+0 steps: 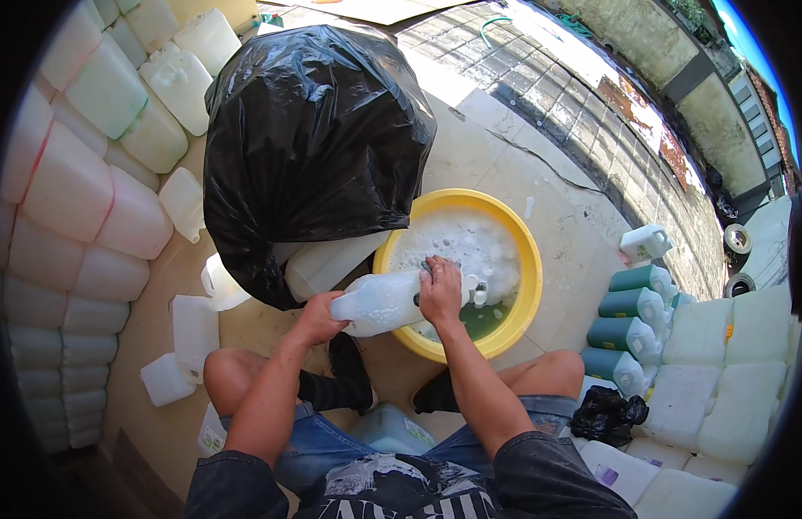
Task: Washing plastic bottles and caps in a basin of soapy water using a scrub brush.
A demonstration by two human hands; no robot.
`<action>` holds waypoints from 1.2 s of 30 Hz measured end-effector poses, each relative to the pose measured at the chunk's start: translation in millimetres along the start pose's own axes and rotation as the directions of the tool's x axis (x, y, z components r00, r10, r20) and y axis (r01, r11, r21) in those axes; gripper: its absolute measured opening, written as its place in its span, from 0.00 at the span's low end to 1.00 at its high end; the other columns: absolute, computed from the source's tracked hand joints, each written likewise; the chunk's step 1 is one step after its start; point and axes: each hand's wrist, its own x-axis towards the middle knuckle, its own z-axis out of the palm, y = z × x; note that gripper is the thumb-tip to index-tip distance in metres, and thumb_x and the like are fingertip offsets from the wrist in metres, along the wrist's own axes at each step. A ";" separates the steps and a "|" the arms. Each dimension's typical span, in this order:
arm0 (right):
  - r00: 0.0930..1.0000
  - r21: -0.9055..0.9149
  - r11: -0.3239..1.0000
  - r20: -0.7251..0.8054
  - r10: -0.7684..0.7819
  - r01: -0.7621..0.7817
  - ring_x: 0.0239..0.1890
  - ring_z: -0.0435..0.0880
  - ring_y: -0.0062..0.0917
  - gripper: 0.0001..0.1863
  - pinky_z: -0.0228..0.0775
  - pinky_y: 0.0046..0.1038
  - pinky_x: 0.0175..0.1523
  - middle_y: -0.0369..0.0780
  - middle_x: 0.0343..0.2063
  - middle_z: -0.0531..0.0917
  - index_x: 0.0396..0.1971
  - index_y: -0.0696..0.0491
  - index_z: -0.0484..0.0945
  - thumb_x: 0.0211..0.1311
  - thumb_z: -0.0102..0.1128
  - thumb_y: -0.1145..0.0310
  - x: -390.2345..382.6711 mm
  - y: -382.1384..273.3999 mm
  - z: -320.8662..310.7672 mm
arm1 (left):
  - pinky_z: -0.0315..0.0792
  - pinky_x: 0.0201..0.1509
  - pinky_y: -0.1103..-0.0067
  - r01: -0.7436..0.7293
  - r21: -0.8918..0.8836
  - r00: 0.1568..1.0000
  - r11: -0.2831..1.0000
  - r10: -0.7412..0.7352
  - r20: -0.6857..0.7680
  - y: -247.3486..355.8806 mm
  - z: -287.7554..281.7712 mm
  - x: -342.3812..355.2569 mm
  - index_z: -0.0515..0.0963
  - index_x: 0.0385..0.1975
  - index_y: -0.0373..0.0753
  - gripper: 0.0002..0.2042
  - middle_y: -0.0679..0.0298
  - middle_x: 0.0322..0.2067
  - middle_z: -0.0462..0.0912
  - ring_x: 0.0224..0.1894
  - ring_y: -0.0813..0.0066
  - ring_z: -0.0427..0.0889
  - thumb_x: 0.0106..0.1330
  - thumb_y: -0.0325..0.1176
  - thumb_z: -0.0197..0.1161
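A translucent white plastic jug [379, 303] lies on its side in the air, reaching over the near left rim of the yellow basin [529, 251]. My left hand [317, 318] grips its left end. Over its right end, my right hand [441, 291] is closed on a dark pad pressed against the plastic; only small dark bits show past the fingers, so its exact kind is unclear. The jug's neck points right, above white suds [457, 233] and greenish water in the basin. Drops or foam wet the jug's side.
A big black plastic bag [319, 130] stands just left of the basin, with a pale container [332, 264] beneath its edge. Stacked white jugs [81, 190] line the left. Green jugs [626, 337] and pale jugs [721, 363] stand right. Loose jugs [196, 333] lie by my left knee.
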 end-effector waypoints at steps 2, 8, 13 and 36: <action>0.967 0.149 0.955 -0.023 -0.254 0.255 0.65 0.73 0.50 0.20 0.58 0.45 0.74 0.47 0.58 0.81 0.56 0.55 0.80 0.68 0.57 0.63 -24.7 -46.2 19.7 | 0.78 0.48 0.72 0.003 0.015 1.000 1.000 -0.003 0.013 -0.8 2.5 -1.5 0.84 0.42 0.35 0.15 0.57 0.37 0.89 0.40 0.69 0.87 0.54 0.27 0.74; 0.899 0.131 0.889 -0.042 -0.437 0.438 0.66 0.75 0.43 0.19 0.58 0.48 0.73 0.40 0.61 0.80 0.57 0.48 0.80 0.67 0.59 0.62 -52.8 -60.9 22.4 | 0.78 0.48 0.72 0.000 0.083 0.999 0.997 -0.003 0.038 -6.3 -9.2 -14.6 0.83 0.41 0.35 0.14 0.57 0.35 0.88 0.39 0.73 0.86 0.52 0.25 0.74; 0.960 0.358 0.893 0.044 0.275 -0.272 0.68 0.70 0.47 0.22 0.53 0.51 0.75 0.48 0.63 0.77 0.60 0.56 0.76 0.72 0.55 0.63 -1.3 50.2 -5.3 | 0.78 0.49 0.73 0.034 -0.022 0.998 0.999 -0.033 0.048 -2.6 -7.7 -8.2 0.83 0.42 0.36 0.14 0.59 0.36 0.89 0.40 0.73 0.86 0.55 0.23 0.73; 0.948 0.140 0.938 -0.063 -0.311 0.317 0.68 0.71 0.47 0.24 0.52 0.47 0.76 0.45 0.62 0.77 0.61 0.51 0.76 0.69 0.59 0.59 -63.4 -70.8 32.6 | 0.77 0.43 0.72 -0.113 0.111 0.993 0.987 0.109 0.040 2.3 -3.7 -6.0 0.82 0.37 0.36 0.10 0.55 0.32 0.87 0.35 0.65 0.85 0.55 0.24 0.72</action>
